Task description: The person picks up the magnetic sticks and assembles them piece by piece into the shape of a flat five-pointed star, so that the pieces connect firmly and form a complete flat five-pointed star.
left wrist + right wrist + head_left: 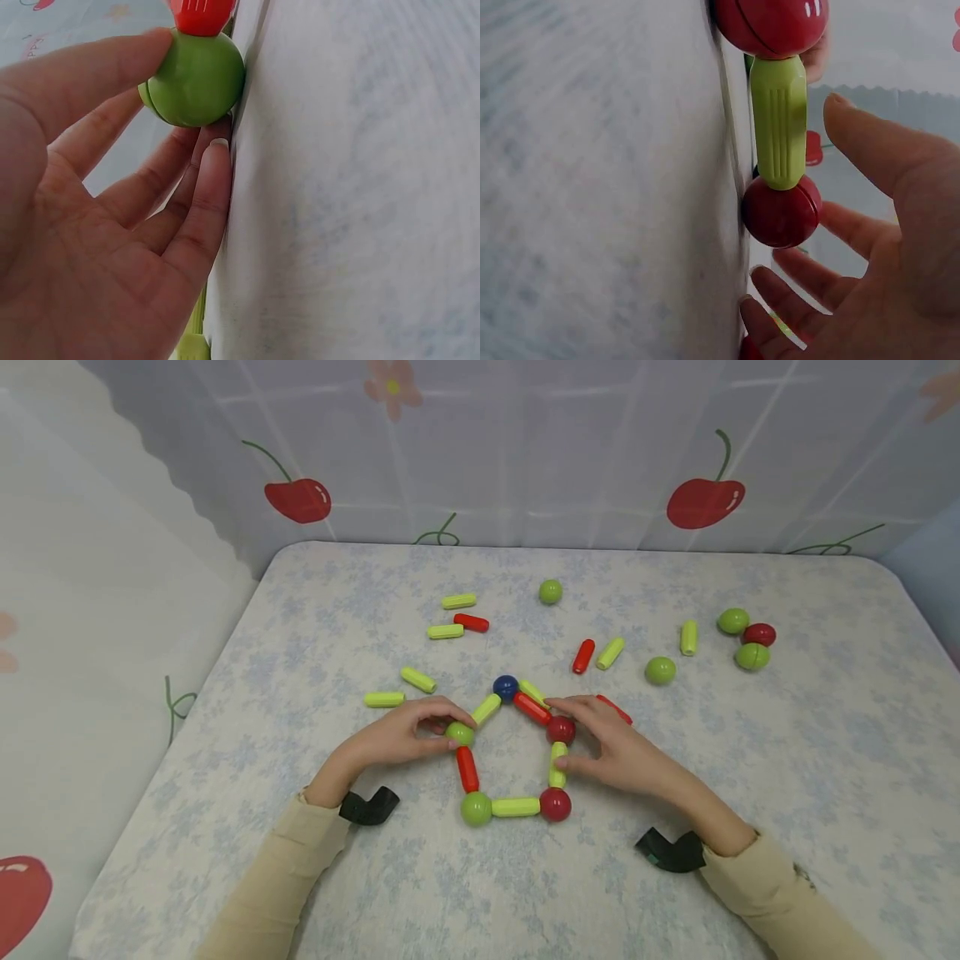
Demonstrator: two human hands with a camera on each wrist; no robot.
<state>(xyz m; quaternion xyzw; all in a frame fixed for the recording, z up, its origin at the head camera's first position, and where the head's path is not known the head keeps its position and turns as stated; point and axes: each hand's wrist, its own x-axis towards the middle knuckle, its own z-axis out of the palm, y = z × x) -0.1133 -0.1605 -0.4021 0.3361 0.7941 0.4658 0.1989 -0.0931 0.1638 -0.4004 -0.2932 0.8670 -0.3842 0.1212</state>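
- The five-sided frame [516,807] lies flat on the floral-patterned tabletop [450,893], between your hands, which stand apart.
- Your left hand [405,732] pinches the green ball [196,79] at its left corner.
- Your right hand [618,749] is spread beside the farther red ball [781,214], thumb off the lime rod [780,124] (fingertip contact cannot be confirmed).
- Balls: round, smooth, glossy; the rod is grooved lengthwise.

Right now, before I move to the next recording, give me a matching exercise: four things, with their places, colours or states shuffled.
1. Left hand
2. Right hand
3. Blue ball
4. Rod lowest in the head view

A. Yellow-green
B. Far corner of the five-sided shape
C. Holding a green ball
D. Beside a red ball

Pairs: 1-C, 2-D, 3-B, 4-A
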